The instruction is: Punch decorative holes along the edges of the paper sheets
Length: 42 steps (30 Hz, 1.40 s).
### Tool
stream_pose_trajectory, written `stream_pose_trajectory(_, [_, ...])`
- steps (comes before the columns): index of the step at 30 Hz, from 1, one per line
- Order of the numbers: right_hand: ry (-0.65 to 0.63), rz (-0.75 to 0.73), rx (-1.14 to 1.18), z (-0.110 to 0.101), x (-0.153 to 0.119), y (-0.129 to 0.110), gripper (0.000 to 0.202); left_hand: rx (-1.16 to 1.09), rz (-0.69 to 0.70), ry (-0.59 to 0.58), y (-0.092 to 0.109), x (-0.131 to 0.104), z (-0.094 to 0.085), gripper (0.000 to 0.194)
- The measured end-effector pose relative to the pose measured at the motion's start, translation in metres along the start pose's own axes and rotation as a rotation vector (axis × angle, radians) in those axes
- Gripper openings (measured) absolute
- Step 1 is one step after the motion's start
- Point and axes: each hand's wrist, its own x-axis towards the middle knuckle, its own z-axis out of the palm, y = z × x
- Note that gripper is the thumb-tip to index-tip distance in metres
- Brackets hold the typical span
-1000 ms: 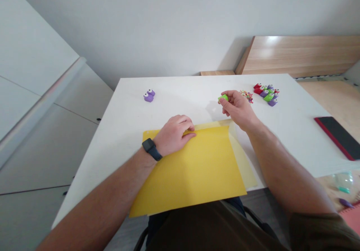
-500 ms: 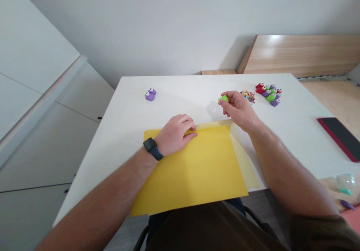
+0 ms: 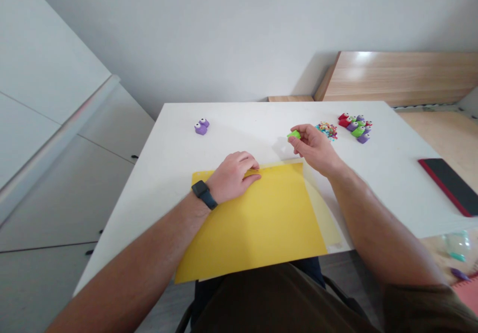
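My right hand (image 3: 311,146) pinches a small bright green block (image 3: 294,135) between thumb and fingertips, a little above the white table. Most of the block's right side is hidden by the fingers. At the top edge of a yellow sheet (image 3: 257,223), my left hand (image 3: 233,176) has its thumb on the near side and its curled fingers on the far side. A paler sheet (image 3: 324,218) shows from under the yellow one on the right. Just behind my right hand lies a pile of tiny multicoloured pieces (image 3: 328,131).
Two purple googly-eyed figures (image 3: 201,127) stand at the back left of the white table (image 3: 239,129). Several red, green and purple ones (image 3: 355,127) cluster at the back right. A black tablet-like slab with a red edge (image 3: 450,186) lies at the right edge.
My right hand has shifted slightly left and down with the green block, which is tilted a little differently. The left hand stays at the sheet's edge. The view has moved slightly.
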Motion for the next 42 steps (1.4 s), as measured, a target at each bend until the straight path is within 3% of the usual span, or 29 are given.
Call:
stream_pose_trajectory(12, [-0.082,-0.093,-0.062,0.002,-0.003,-0.003,0.039,0.039,-0.023,-0.008,-0.007,0.0,-0.001,0.017])
stream_pose_trajectory(21, [-0.294,-0.143,-0.169,0.002,-0.01,-0.016,0.037,0.061,-0.022,-0.01,-0.007,0.0,0.0,0.018])
stream_pose_trajectory(30, [-0.4,-0.228,-0.302,0.007,-0.015,-0.016,0.037,0.049,-0.026,0.003,-0.007,0.001,0.001,0.017])
stream_pose_trajectory(37, [-0.4,-0.253,-0.358,0.01,-0.017,-0.016,0.041,0.046,-0.046,-0.004,-0.006,0.0,0.001,0.017])
stream_pose_trajectory(42, [-0.282,-0.204,-0.262,0.006,-0.015,-0.019,0.04,0.041,-0.067,-0.006,-0.004,0.0,0.001,0.018])
